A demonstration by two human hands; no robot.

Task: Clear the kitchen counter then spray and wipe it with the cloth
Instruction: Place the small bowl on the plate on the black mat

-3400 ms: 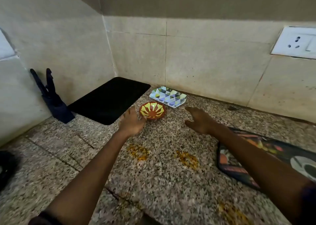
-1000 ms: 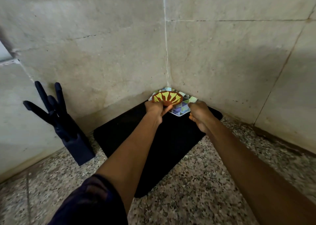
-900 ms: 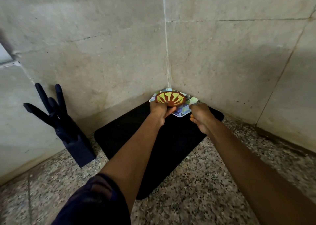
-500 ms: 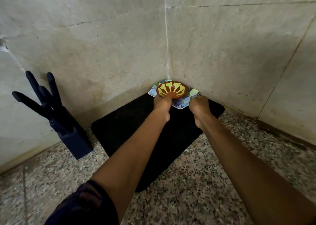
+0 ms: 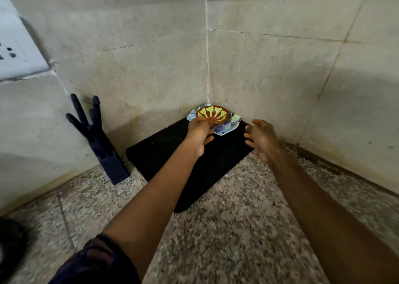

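One red-yellow bowl (image 5: pixel 212 115), one patterned plate (image 5: pixel 226 125) under it, both tucked in far wall corner on one black mat (image 5: pixel 190 154), mat's long side running diagonally out of the corner. Bowl round, opening faces up, tipped slightly toward camera. Left hand (image 5: pixel 199 133) pinching bowl's near rim. Right hand (image 5: pixel 260 138) just beside plate, fingers spread, holding nothing. One knife block (image 5: pixel 103 152) at left wall, one socket plate (image 5: pixel 15 52). No readable writing anywhere. Granite counter (image 5: pixel 226 229).

red-yellow bowl (image 5: pixel 212 114) | on patterned plate (image 5: pixel 228 126) | black mat (image 5: pixel 172 152) | counter corner
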